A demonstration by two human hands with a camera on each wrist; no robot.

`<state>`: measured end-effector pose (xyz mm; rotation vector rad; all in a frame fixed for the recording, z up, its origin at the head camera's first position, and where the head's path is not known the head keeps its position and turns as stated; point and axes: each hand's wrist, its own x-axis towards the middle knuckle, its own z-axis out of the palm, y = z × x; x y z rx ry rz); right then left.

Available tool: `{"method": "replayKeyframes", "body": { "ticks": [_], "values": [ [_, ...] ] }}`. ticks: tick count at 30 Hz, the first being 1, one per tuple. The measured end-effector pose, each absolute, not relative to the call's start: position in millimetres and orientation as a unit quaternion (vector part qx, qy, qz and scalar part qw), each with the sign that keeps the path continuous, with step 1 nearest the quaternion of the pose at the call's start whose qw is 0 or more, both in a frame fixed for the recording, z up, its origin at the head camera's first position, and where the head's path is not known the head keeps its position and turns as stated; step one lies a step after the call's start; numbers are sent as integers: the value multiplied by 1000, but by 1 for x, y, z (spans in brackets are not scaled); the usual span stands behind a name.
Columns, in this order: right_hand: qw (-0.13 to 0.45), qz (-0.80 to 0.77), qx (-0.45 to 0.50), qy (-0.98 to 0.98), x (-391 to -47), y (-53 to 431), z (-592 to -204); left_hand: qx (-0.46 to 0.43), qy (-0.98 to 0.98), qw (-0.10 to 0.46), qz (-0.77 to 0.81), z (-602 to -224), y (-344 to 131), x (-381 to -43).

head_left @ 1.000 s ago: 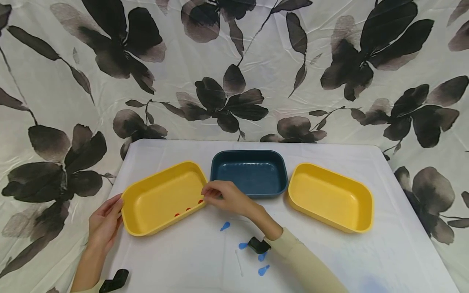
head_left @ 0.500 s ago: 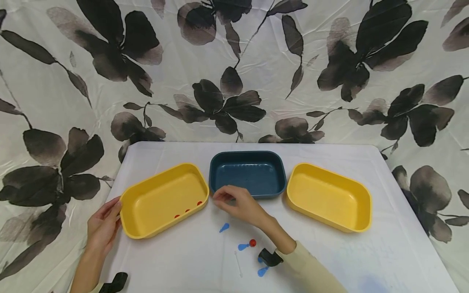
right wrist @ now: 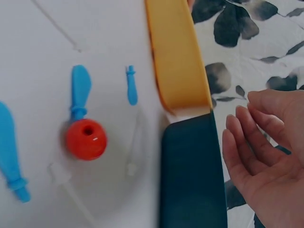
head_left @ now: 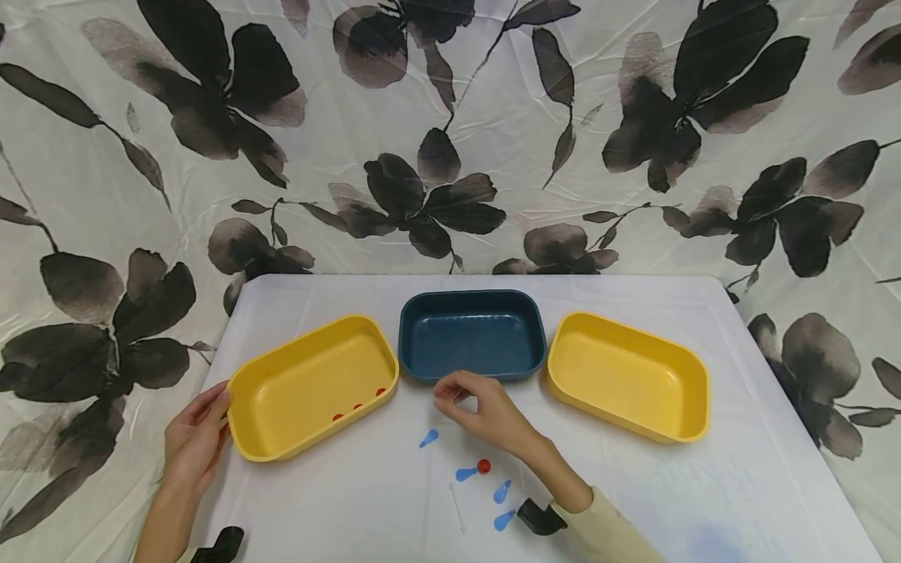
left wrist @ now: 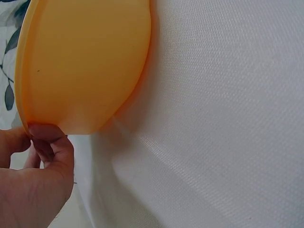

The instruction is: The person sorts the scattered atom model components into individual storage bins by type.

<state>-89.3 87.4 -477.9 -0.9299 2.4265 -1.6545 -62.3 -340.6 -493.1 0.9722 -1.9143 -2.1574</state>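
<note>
My left hand (head_left: 193, 446) pinches the rim at the left end of a yellow tray (head_left: 303, 383); in the left wrist view the thumb and fingers of the left hand (left wrist: 38, 175) grip the tray's edge. Along that tray's near inner side lie 3 small red pieces (head_left: 380, 392). My right hand (head_left: 489, 410) is above the cloth in front of the dark blue tray (head_left: 472, 348), fingers loosely bent, holding nothing. Close below it are a red ball (right wrist: 86, 142) with a hole in it and several small blue paddle-shaped pieces (head_left: 503, 492).
To the right stands a second yellow tray (head_left: 626, 375), its end close beside the blue one. A thin white stick (head_left: 457, 508) lies on the white cloth (head_left: 338, 500) near the front. Behind the table hangs a floral sheet (head_left: 436, 94).
My right hand has moved back from the left tray's right end, rightward and nearer me. The red ball, hidden at first, now shows. My left hand keeps its grip on the rim.
</note>
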Motion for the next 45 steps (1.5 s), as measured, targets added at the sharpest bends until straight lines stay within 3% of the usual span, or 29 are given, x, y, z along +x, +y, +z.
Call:
{"method": "replayKeyframes", "body": {
  "ticks": [24, 36, 45],
  "values": [
    [52, -513, -280, 810, -54, 128, -501, 338, -625, 36, -703, -491, -340, -64],
    [159, -483, -257, 822, -41, 143, -504, 340, -627, 25, -701, -491, -342, -65],
    [173, -451, -293, 825, -39, 147, -502, 343, -625, 34, -701, -491, -340, -65]
  ]
}}
